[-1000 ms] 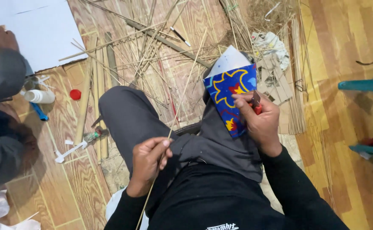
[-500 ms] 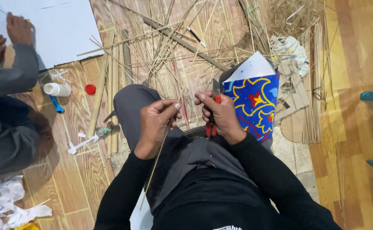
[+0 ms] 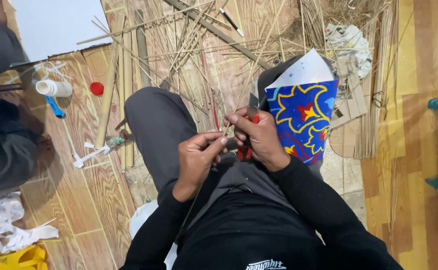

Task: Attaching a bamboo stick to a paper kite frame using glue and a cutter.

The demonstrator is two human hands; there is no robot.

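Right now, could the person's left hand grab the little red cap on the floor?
Probably yes, with a stretch. The left hand is pinching a thin stick, so that goes down first. The red cap lies in the open past the raised knee, nothing on it.

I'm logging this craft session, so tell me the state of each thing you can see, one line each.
Left hand: pinching a thin stick.
Right hand: gripping red-handled cutters, blades at the stick.
Blue patterned paper bag: upright, open, against the leg.
White bottle: lying down, uncapped.
Red cap: off, on the floor.
Split sticks: scattered across the floor.
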